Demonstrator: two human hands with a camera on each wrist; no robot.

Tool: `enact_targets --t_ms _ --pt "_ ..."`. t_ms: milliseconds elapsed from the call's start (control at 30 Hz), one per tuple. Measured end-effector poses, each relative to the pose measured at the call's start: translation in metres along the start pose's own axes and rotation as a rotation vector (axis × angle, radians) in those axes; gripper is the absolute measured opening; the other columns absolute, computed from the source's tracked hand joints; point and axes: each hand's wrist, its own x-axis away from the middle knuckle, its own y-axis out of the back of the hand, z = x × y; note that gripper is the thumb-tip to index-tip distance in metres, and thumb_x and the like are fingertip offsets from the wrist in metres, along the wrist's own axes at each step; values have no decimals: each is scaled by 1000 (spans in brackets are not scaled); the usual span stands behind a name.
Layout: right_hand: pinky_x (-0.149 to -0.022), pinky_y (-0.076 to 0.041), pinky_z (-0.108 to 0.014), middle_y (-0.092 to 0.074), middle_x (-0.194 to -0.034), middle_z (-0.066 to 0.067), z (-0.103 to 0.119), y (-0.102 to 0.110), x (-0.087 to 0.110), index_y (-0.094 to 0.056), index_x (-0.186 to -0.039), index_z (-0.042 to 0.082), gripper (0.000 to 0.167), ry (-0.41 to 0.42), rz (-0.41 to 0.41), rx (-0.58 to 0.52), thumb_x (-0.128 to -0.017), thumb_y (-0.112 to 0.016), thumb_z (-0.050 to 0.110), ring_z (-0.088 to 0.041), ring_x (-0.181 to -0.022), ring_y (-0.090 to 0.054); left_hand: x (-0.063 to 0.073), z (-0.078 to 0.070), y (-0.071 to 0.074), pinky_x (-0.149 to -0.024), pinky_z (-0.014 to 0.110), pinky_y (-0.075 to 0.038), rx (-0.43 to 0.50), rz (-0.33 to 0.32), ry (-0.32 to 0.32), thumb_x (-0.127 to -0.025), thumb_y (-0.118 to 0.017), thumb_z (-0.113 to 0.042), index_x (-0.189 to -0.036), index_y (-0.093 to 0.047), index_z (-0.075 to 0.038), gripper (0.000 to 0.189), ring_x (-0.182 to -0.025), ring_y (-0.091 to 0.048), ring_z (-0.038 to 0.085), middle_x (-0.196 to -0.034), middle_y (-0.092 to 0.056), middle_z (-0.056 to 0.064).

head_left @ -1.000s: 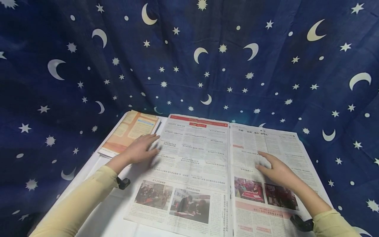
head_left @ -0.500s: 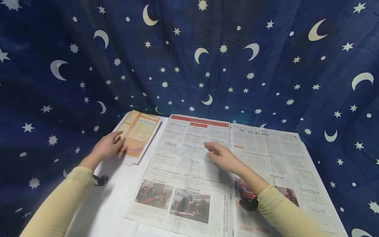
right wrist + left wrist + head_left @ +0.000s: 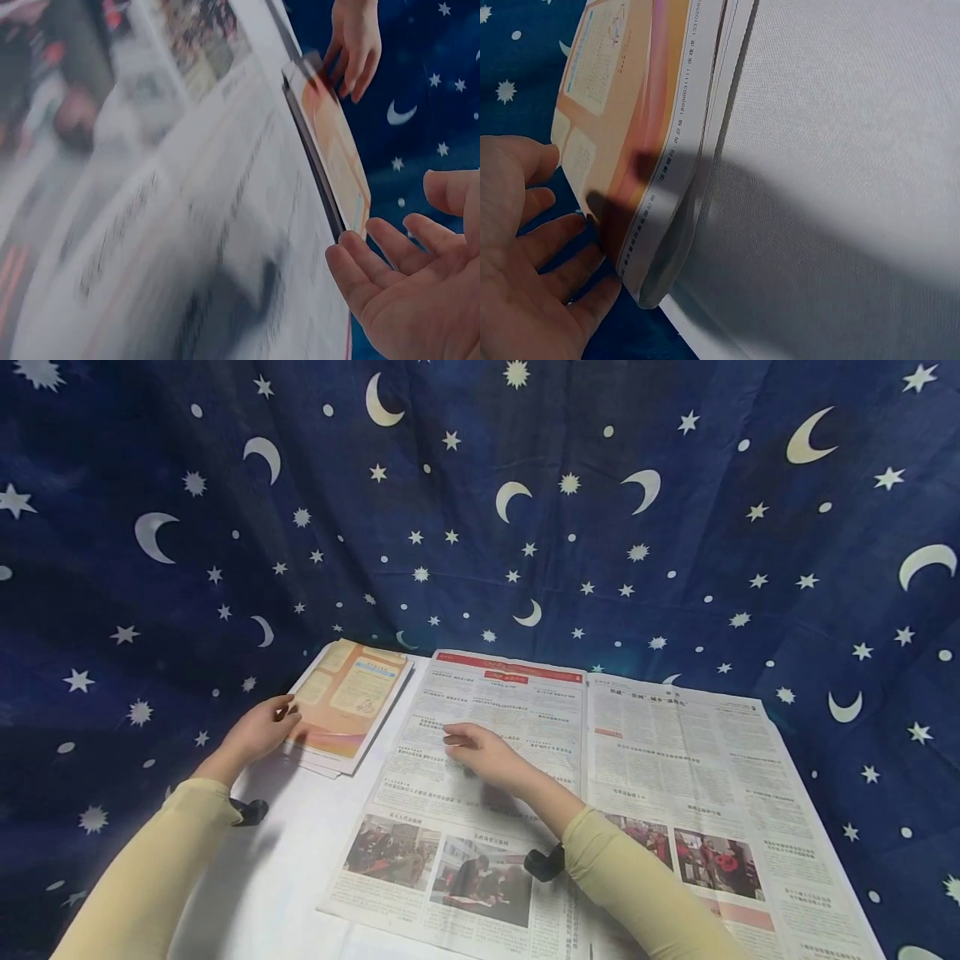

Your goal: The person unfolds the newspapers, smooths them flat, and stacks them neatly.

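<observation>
A stack of folded newspapers (image 3: 348,702) with an orange and cream printed top page lies at the back left of the table. My left hand (image 3: 258,731) is at its left edge, fingers loosely bent; in the left wrist view the fingertips come right up to the stack's edge (image 3: 637,150). A newspaper (image 3: 540,710) lies spread flat across the middle and right, its centre fold running front to back. Over its left page hovers my right hand (image 3: 487,756), fingers relaxed and holding nothing. The right wrist view shows that palm (image 3: 420,285) with the fingers extended.
The white table (image 3: 247,877) shows between the stack and the spread paper and along the front left. A dark blue cloth (image 3: 465,485) with moons and stars hangs behind and at both sides. Each wrist carries a black strap piece (image 3: 545,863).
My left hand has moved left, from over the stack's right side to its left edge. My right hand has swept left from the right page to the left page.
</observation>
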Motion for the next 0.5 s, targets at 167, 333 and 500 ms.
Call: enact_targets --t_ms 167,333,500 --pt "-107 -48 -45 -55 -147 -16 7 -29 -16 -48 -152 9 52 -19 34 -208 -103 -60 22 -30 -132 -56 -3 1 -2 -109 66 -35 -5 8 25 -106 -50 -22 -150 -32 16 61 -133 -42 56 -145 -39 44" --pt "-109 -45 -50 -48 -151 -23 10 -58 -33 -39 -156 2 59 -75 63 -503 -100 -58 9 -40 -131 -55 -5 0 -2 -110 67 -33 -13 34 90 -104 -53 -22 -152 -27 16 67 -135 -38 57 -148 -36 42" --pt "-108 -46 -51 -46 -152 -25 8 -83 -46 -35 -157 0 63 -142 55 -733 -101 -59 12 -41 -133 -53 -7 -1 -5 -110 68 -33 -43 23 168 -100 -57 -21 -151 -25 18 72 -134 -38 57 -148 -35 42"
